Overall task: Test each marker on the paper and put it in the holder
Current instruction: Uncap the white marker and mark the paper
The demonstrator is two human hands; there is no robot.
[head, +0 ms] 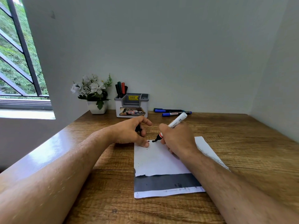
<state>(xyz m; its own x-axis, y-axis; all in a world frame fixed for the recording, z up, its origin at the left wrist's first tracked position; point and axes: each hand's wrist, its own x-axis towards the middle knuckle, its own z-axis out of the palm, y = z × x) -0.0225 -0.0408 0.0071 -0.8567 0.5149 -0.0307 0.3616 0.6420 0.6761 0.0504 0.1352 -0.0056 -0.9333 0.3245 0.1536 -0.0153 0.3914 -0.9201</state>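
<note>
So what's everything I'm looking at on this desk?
Paper: one, white with a dark band near the front, desk centre.
White marker: one, tip on the paper's far edge.
Holder: one, white and grey, by the wall.
Markers in holder: about four, dark, green, red.
Loose markers: about three, blue-capped, right of the holder.
Flower pot: one, white flowers, left of the holder.
Desk: wooden.
Left hand: holds a small dark object, probably the cap.
Right hand: grips the white marker.
</note>
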